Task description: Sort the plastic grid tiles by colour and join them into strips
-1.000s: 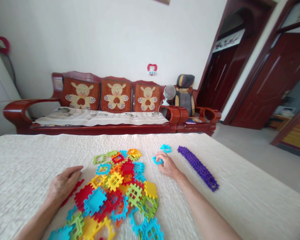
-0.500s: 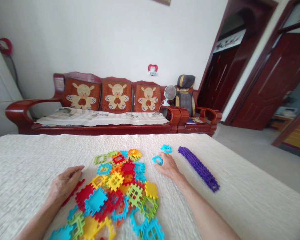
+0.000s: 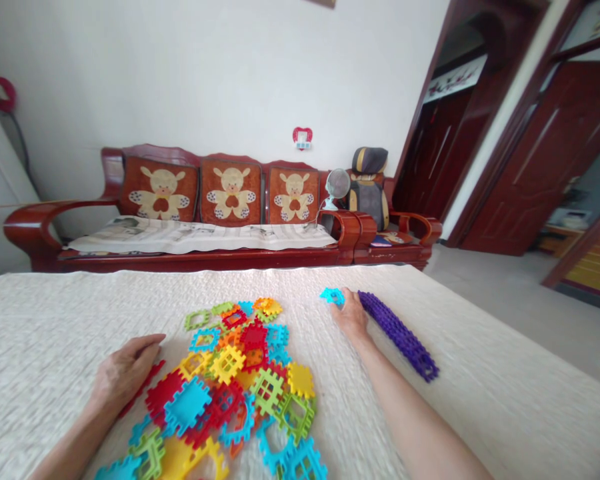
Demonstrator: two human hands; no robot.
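My left hand (image 3: 125,372) lies on the table cover at the left, fingers loosely stretched. A narrow red strip (image 3: 147,385) shows right beside it; whether the hand touches it I cannot tell. At the far side, my right hand (image 3: 351,315) has its fingertips closed on a light-blue notched plastic piece (image 3: 331,296). One or two such pieces may be stacked there; the fingers partly cover them. To the right of this hand lies a long row of purple notched pieces (image 3: 399,337), packed together.
Between the hands spreads a heap of notched building pieces, among them a yellow window piece (image 3: 228,363), a green window piece (image 3: 268,391) and a blue panel (image 3: 187,405). A white textured cover (image 3: 485,380) drapes the table. Beyond stands a wooden sofa (image 3: 200,260).
My right hand has moved away from me and slightly right, carrying a light-blue piece to the other light-blue one. My left hand has stayed in place. The view has shifted slightly.
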